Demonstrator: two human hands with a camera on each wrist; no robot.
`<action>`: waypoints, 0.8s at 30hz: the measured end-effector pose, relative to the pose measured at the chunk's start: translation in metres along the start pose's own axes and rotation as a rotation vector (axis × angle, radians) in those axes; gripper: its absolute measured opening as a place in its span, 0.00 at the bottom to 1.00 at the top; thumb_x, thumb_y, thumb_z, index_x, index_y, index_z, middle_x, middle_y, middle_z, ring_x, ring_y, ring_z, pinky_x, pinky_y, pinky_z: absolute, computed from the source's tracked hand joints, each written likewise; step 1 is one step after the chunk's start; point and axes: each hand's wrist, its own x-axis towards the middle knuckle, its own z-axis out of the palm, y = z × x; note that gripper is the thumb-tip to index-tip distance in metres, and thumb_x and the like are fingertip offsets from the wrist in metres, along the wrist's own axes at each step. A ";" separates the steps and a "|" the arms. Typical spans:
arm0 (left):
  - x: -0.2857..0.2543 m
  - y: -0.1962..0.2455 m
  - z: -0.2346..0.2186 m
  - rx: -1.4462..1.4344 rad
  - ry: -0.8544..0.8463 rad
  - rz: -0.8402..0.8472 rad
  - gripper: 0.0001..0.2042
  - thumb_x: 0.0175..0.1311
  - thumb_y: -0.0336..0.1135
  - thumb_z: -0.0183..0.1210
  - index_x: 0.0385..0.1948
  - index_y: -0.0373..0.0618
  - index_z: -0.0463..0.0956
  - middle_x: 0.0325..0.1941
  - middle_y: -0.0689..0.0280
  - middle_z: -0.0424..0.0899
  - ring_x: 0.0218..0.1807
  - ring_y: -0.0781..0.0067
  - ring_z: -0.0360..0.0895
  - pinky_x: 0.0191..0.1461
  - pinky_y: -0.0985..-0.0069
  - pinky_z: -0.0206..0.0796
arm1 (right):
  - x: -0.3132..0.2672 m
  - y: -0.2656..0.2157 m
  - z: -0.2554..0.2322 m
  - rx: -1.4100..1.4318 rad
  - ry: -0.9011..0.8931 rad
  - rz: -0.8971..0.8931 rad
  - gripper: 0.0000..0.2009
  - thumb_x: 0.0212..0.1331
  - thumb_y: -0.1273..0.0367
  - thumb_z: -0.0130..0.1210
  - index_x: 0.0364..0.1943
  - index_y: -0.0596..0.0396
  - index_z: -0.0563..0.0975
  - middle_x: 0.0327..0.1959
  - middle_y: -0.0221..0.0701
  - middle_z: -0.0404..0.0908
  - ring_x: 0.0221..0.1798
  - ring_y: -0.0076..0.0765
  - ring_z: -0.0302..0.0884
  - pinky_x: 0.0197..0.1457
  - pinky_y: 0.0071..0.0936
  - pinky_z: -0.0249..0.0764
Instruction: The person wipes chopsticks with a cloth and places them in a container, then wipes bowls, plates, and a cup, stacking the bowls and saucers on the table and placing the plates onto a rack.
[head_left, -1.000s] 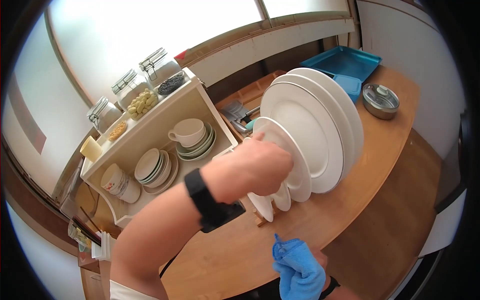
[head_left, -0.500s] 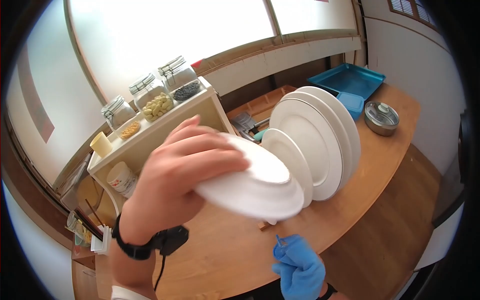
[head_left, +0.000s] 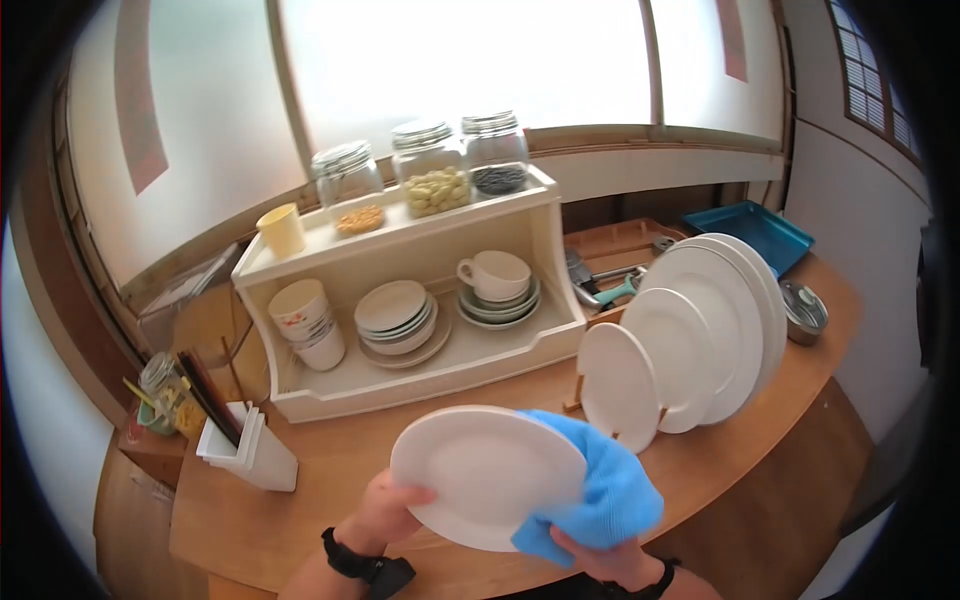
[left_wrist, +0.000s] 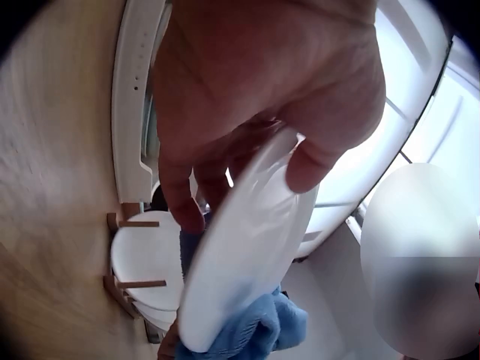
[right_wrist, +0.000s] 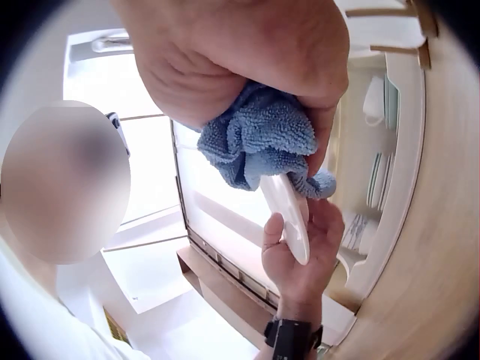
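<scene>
A white plate is held tilted above the front of the table, its inner face toward the head camera. My left hand grips its left rim, thumb on the inner face and fingers behind, as the left wrist view shows. Around the opposite rim my right hand holds a blue cloth, which touches the plate. In the right wrist view the bunched cloth covers that end of the plate. Beyond the hands, several white plates stand upright in a wooden rack.
A cream shelf with cups, bowls and small plates stands behind, glass jars on top. At left is a white holder with chopsticks. A blue tray and a lidded metal pot sit at the back right.
My left hand has drawn a small plate out of the rack and brought it down in front of me. The cloth in my right hand now meets its rim. The head view has swung left.
</scene>
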 end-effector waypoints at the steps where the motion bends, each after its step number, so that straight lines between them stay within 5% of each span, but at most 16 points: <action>1: 0.000 0.006 -0.006 -0.166 -0.098 0.008 0.24 0.67 0.30 0.48 0.64 0.36 0.58 0.63 0.51 0.69 0.64 0.53 0.68 0.67 0.55 0.61 | 0.001 0.018 0.004 -0.411 0.125 -0.193 0.20 0.57 0.71 0.63 0.53 0.57 0.73 0.49 0.32 0.78 0.42 0.25 0.78 0.44 0.26 0.75; 2: 0.000 0.010 -0.007 -0.181 -0.090 0.021 0.24 0.67 0.30 0.48 0.64 0.36 0.58 0.63 0.51 0.69 0.64 0.53 0.68 0.67 0.55 0.61 | 0.007 0.026 0.003 -0.419 0.107 -0.184 0.20 0.57 0.71 0.63 0.53 0.57 0.73 0.49 0.32 0.78 0.42 0.25 0.78 0.44 0.26 0.75; 4: -0.001 0.010 -0.002 -0.393 0.068 0.057 0.26 0.72 0.41 0.41 0.68 0.38 0.52 0.68 0.52 0.63 0.68 0.49 0.62 0.71 0.52 0.54 | 0.032 0.019 0.013 -0.053 0.230 0.224 0.18 0.58 0.69 0.63 0.51 0.58 0.74 0.47 0.33 0.79 0.49 0.28 0.75 0.53 0.31 0.72; 5: -0.004 0.012 -0.003 -0.423 0.083 0.085 0.26 0.72 0.41 0.41 0.68 0.38 0.52 0.68 0.52 0.63 0.68 0.49 0.62 0.71 0.52 0.54 | 0.036 0.026 0.013 -0.077 0.201 0.246 0.18 0.58 0.69 0.63 0.51 0.58 0.74 0.47 0.33 0.79 0.49 0.28 0.75 0.53 0.31 0.72; 7: -0.005 0.018 -0.005 -0.404 0.132 0.153 0.26 0.74 0.45 0.38 0.67 0.39 0.53 0.69 0.52 0.62 0.70 0.49 0.60 0.72 0.51 0.51 | 0.052 0.031 -0.001 -0.433 0.087 -0.153 0.18 0.59 0.73 0.61 0.53 0.57 0.73 0.48 0.27 0.77 0.48 0.24 0.74 0.48 0.27 0.74; 9: -0.005 0.023 -0.009 -0.408 0.180 0.220 0.26 0.74 0.46 0.38 0.68 0.40 0.52 0.70 0.53 0.61 0.70 0.49 0.59 0.73 0.51 0.51 | 0.072 0.011 0.011 -0.764 -0.087 -0.463 0.25 0.55 0.73 0.64 0.57 0.60 0.70 0.52 0.35 0.76 0.54 0.36 0.74 0.55 0.34 0.73; 11: -0.005 0.026 -0.013 -0.443 0.186 0.240 0.26 0.74 0.46 0.37 0.67 0.40 0.53 0.69 0.54 0.62 0.70 0.52 0.60 0.72 0.52 0.52 | 0.084 -0.017 0.051 -1.203 0.037 -0.711 0.34 0.49 0.72 0.66 0.62 0.63 0.65 0.60 0.48 0.70 0.63 0.51 0.68 0.63 0.43 0.67; 12: -0.005 0.025 -0.014 -0.462 0.185 0.256 0.26 0.74 0.46 0.37 0.67 0.40 0.53 0.69 0.54 0.62 0.70 0.52 0.60 0.72 0.52 0.52 | 0.090 -0.015 0.055 -1.152 -0.110 -0.609 0.42 0.40 0.73 0.68 0.65 0.65 0.61 0.67 0.58 0.58 0.70 0.64 0.56 0.70 0.49 0.56; 15: -0.004 0.019 -0.017 -0.467 0.122 0.198 0.26 0.74 0.47 0.38 0.67 0.41 0.55 0.68 0.56 0.65 0.68 0.56 0.63 0.71 0.57 0.55 | 0.113 0.004 0.084 -1.306 -0.252 -0.596 0.42 0.35 0.76 0.64 0.65 0.62 0.63 0.67 0.62 0.55 0.69 0.70 0.53 0.71 0.52 0.54; 17: -0.002 0.007 -0.021 -0.452 0.124 0.233 0.27 0.74 0.50 0.39 0.66 0.41 0.57 0.67 0.58 0.67 0.66 0.59 0.66 0.70 0.62 0.58 | 0.121 0.018 0.106 -1.320 -0.295 -0.535 0.43 0.31 0.75 0.65 0.64 0.61 0.64 0.67 0.61 0.55 0.70 0.70 0.51 0.72 0.51 0.52; 20: -0.011 0.028 -0.029 -0.501 0.141 0.211 0.28 0.73 0.54 0.39 0.65 0.42 0.59 0.65 0.57 0.69 0.64 0.61 0.69 0.69 0.63 0.59 | 0.114 0.029 0.126 -1.364 -0.722 -0.451 0.39 0.32 0.73 0.66 0.60 0.59 0.69 0.66 0.56 0.60 0.72 0.61 0.53 0.72 0.48 0.54; 24: 0.001 0.025 -0.032 -0.511 0.046 0.212 0.29 0.73 0.55 0.38 0.64 0.41 0.61 0.62 0.56 0.72 0.62 0.60 0.71 0.68 0.64 0.61 | 0.098 0.021 0.096 -1.396 -0.707 -0.438 0.36 0.33 0.72 0.66 0.57 0.62 0.71 0.65 0.56 0.62 0.70 0.62 0.56 0.72 0.47 0.55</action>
